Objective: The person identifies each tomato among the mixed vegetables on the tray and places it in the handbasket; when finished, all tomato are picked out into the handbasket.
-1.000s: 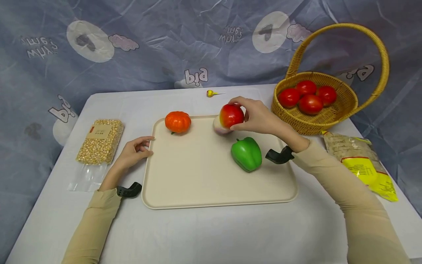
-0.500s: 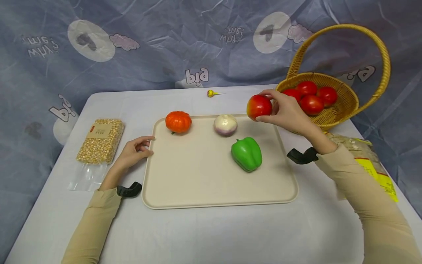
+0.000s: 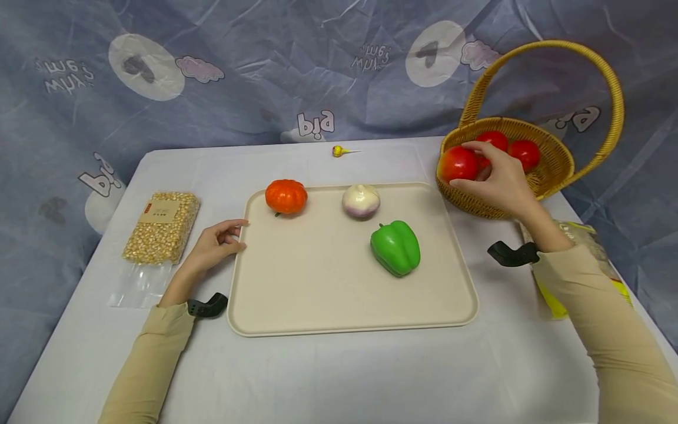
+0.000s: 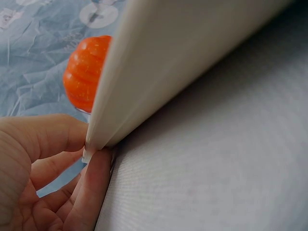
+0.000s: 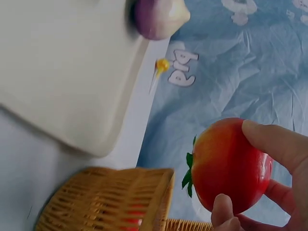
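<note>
My right hand pinches a red tomato with a yellowish side; its green leafy top shows in the right wrist view, with the thumb and fingertips around it. The tomato overlaps the left rim of a wicker basket in the head view. Inside the basket are other red tomatoes, partly hidden by the hand. At the left edge of a beige tray, my left hand pinches the rim between thumb and fingers, as the left wrist view shows. The tray bears a small orange pumpkin, a white-and-purple bulb and a green bell pepper.
Left of the tray lies a clear bag of corn kernels. A yellow lollipop is behind the tray. The basket's tall handle arches up at the right. In front of the basket, a yellow-labelled bag is partly under the right forearm.
From above the white-and-purple bulb, my right hand has carried the tomato rightward to the basket's rim, uncovering the bulb. My left hand has stayed at the tray's edge.
</note>
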A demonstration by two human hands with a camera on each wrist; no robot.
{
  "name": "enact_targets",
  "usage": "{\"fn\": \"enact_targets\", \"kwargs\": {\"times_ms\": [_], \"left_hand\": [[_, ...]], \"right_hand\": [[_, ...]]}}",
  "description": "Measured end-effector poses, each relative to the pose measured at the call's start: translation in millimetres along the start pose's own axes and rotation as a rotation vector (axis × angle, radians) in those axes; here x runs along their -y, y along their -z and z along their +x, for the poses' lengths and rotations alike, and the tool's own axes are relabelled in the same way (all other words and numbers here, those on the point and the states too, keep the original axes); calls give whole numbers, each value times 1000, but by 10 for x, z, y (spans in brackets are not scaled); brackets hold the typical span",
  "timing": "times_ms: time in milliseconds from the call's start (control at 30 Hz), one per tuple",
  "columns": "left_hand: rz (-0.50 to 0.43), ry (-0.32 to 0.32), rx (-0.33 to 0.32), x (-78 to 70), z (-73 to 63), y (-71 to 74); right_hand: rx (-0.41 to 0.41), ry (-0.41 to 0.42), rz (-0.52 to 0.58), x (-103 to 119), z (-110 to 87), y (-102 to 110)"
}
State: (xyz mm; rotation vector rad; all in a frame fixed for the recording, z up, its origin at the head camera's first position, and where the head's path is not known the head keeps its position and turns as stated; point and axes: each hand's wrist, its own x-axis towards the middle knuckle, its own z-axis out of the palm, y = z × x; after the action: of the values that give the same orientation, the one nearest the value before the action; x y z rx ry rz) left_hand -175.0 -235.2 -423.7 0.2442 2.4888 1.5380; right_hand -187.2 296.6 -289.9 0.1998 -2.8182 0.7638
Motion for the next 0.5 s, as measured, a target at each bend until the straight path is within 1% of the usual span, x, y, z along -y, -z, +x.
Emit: {"fn": "enact_targets", "kwargs": {"times_ms": [133, 300, 500], "left_hand": [[2, 8, -1, 17, 9, -1], [2, 12, -3, 18, 5, -5], [-3, 2, -4, -15, -8, -7]], "right_hand": [[-9, -41, 14, -116, -8, 51], [3, -104, 29, -269, -13, 98], [61, -185, 20, -459, 12, 119]]}}
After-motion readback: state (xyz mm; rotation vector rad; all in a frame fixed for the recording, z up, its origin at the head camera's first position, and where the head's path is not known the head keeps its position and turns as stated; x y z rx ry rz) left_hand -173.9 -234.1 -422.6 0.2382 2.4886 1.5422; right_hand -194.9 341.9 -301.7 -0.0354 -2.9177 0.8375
